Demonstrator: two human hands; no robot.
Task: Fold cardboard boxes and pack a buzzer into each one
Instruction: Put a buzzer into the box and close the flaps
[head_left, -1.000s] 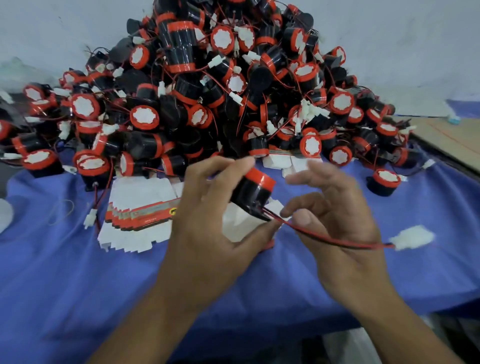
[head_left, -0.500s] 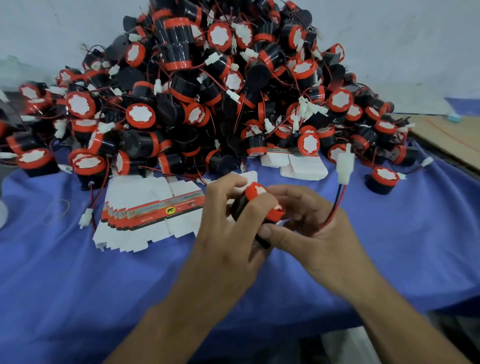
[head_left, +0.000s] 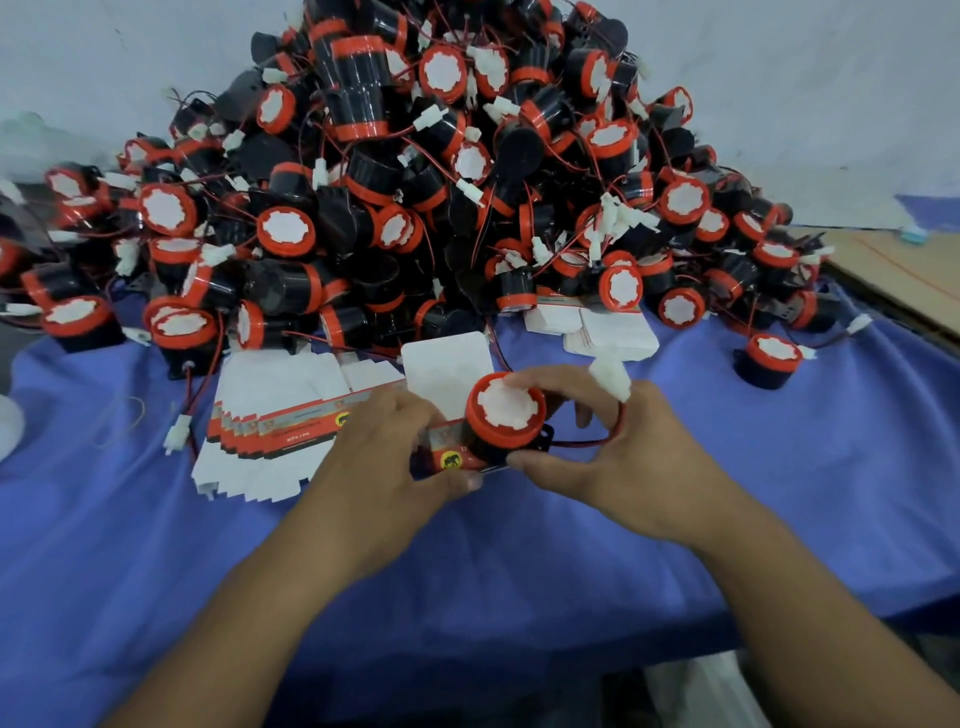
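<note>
Boxes awaiting folding: a fanned stack of flat boxes (head_left: 270, 436) lies on the cloth left of the hands, white flaps out, red printed bands showing. Left hand (head_left: 384, 457) grips one folded box (head_left: 448, 453), fingers curled round its red side with the yellow badge. Its white lid flap (head_left: 447, 358) stands open behind. Buzzer (head_left: 506, 415), red cap and white sticker facing the camera, sits at the mouth of that box with its black body partly inside; how deep cannot be told. Right hand (head_left: 634, 457) pinches the buzzer, thumb below and fingers over the top. The red-and-black wire (head_left: 587, 442) loops across the gap between thumb and fingers, and its white plug (head_left: 610, 374) sticks up above the knuckles. Further right: a second stack of flat boxes (head_left: 608, 330) at the heap's foot, and a lone buzzer (head_left: 766, 358) apart from the rest. Progress, judged: one box folded, insertion under way; wire and plug are yet to be tucked in and the flap closed. No finished, closed box is in view, and the heap of buzzers (head_left: 441, 182) behind is large, so nearly all the job appears left. Surface: blue cloth (head_left: 779, 493) over a table, creased. Room: pale wall (head_left: 805, 78) close behind the heap; brown cardboard sheet (head_left: 893, 270) at far right.
</note>
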